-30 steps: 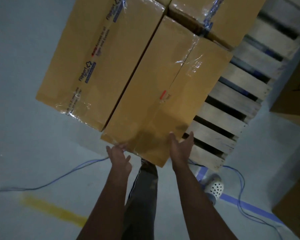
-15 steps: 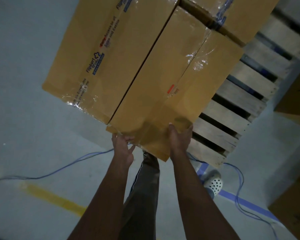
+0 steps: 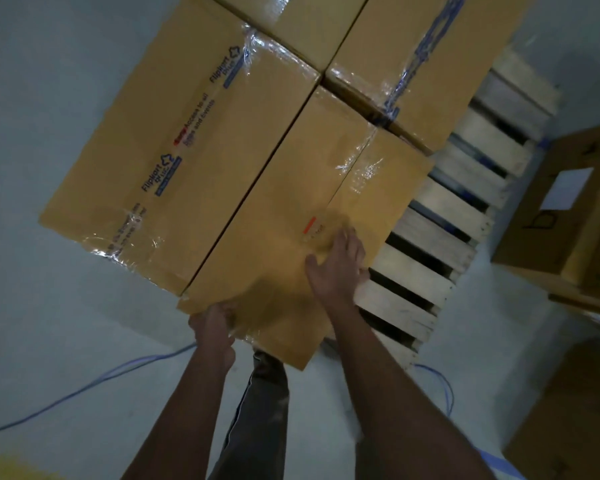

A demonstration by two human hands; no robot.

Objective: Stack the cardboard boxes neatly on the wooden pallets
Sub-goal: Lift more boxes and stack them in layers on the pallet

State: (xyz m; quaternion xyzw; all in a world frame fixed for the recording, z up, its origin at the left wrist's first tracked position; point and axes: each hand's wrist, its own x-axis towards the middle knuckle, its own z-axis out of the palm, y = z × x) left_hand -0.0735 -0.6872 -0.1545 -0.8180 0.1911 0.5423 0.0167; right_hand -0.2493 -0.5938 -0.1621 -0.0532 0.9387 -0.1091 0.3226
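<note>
Where the left hand (image 3: 213,332) grips the box (image 3: 291,202), detail blurs.

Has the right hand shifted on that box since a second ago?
Yes. The right hand has slid forward from the front edge of the near box onto its top, fingertips now beside the red label.

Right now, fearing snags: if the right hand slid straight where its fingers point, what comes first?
Probably the crinkled clear tape on the brown cardboard box under the right hand; depth is unclear.
</note>
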